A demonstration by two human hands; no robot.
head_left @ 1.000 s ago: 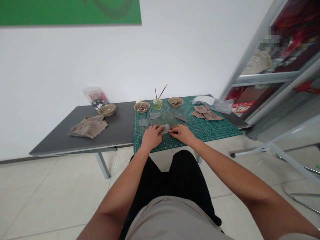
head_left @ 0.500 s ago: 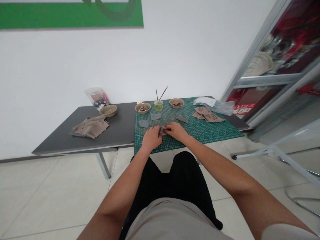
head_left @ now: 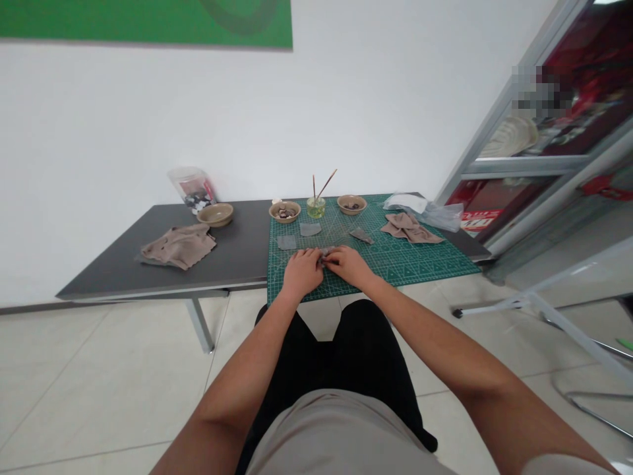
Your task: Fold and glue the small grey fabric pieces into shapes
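Observation:
At the front of the green cutting mat point(head_left: 415, 260), my left hand point(head_left: 303, 270) and my right hand point(head_left: 349, 265) meet, fingers bent and closed. Between their fingertips is a small crumpled grey piece point(head_left: 326, 251), thin like film or mesh; the fingers cover much of it. Both hands grip it from opposite sides. Just beyond them lie a flat grey translucent piece point(head_left: 286, 242), a second such piece point(head_left: 310, 229) and a narrow folded grey piece point(head_left: 361, 235).
Behind stand a bowl of small dark pieces point(head_left: 285, 212), a glass jar point(head_left: 316, 208) holding two thin sticks, and another bowl point(head_left: 351, 204). Brown cloths point(head_left: 410, 227) lie right and left. A bowl point(head_left: 215, 214) and clear tub point(head_left: 192, 188) stand left; plastic bag point(head_left: 440, 214) at right.
My fingertips have shifted slightly on the small grey piece, and more of it shows above them. The view has moved a little. The other table things stay put.

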